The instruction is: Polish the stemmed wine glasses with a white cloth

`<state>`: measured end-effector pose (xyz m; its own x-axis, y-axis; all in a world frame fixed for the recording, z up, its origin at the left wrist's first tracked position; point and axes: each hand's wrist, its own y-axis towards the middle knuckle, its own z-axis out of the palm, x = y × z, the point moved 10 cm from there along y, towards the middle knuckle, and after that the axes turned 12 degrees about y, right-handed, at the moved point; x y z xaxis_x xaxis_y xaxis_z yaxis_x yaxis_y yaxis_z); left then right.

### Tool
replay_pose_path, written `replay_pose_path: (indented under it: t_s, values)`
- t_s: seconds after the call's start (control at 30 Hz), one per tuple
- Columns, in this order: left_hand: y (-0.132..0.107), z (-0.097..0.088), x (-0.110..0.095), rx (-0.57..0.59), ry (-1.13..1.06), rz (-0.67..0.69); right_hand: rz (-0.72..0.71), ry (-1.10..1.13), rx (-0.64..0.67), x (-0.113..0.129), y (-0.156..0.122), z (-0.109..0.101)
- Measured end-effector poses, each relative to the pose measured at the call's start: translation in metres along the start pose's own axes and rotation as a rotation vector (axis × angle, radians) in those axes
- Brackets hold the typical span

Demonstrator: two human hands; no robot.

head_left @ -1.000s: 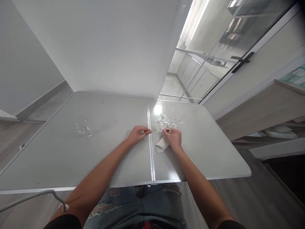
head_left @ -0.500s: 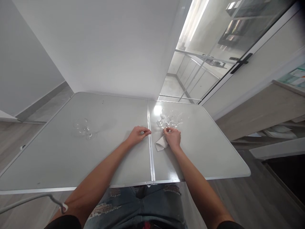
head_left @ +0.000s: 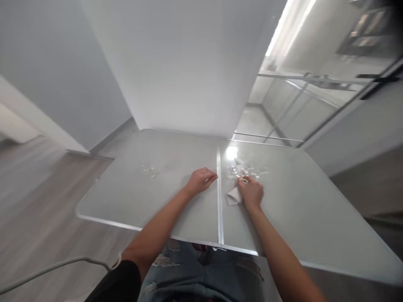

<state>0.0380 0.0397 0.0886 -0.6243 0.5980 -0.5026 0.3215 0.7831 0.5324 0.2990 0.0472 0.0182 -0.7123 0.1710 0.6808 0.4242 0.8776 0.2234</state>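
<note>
My left hand [head_left: 202, 180] rests over the table left of the metal seam, thumb and fingertips pinched together with nothing visible between them. On the other side of the seam, my right hand [head_left: 252, 193] has its fingers closed at the near edge of a cluster of clear stemmed glasses [head_left: 248, 170]. It seems to grip the foot or stem of one wine glass; blur hides the exact contact. A folded white cloth or paper [head_left: 234, 196] lies just left of my right wrist. Another clear glass [head_left: 147, 170] lies farther left, its outline faint.
The pale table [head_left: 122, 201] has a metal edge and a metal seam [head_left: 219, 201] across it. A white wall [head_left: 189, 75] stands behind, with a glass-paned door [head_left: 283, 113] at the back right. A grey cable [head_left: 63, 266] runs to my left arm.
The view has swung to the left, so the table and hands appear farther right and more blurred. Against the table, both hands stay in nearly the same place and pose.
</note>
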Motion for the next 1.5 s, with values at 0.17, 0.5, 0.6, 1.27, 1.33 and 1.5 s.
replay_pose_path:
  t_s: [0.17,0.5,0.6,1.27,1.33,1.5]
  values:
    - [-0.024,-0.069,0.002,-0.322,0.094,-0.199,-0.012,-0.033,0.030,-0.001,0.001,0.005]
    - [-0.165,-0.195,0.095,-0.936,0.366,-0.816,0.033,-0.020,0.040,-0.001,0.000,0.001]
    - [-0.161,-0.172,0.140,-0.733,0.178,-0.892,0.037,-0.016,0.036,-0.002,0.000,0.001]
    - [-0.004,-0.024,0.064,-0.113,0.111,-0.263,0.000,0.043,-0.005,0.004,0.000,-0.003]
    - [-0.007,-0.007,0.063,-0.056,0.113,-0.222,0.000,0.048,0.001,0.006,0.000,-0.003]
    - [-0.017,0.008,0.071,0.032,0.070,-0.171,-0.009,0.081,0.058,0.005,0.003,-0.001]
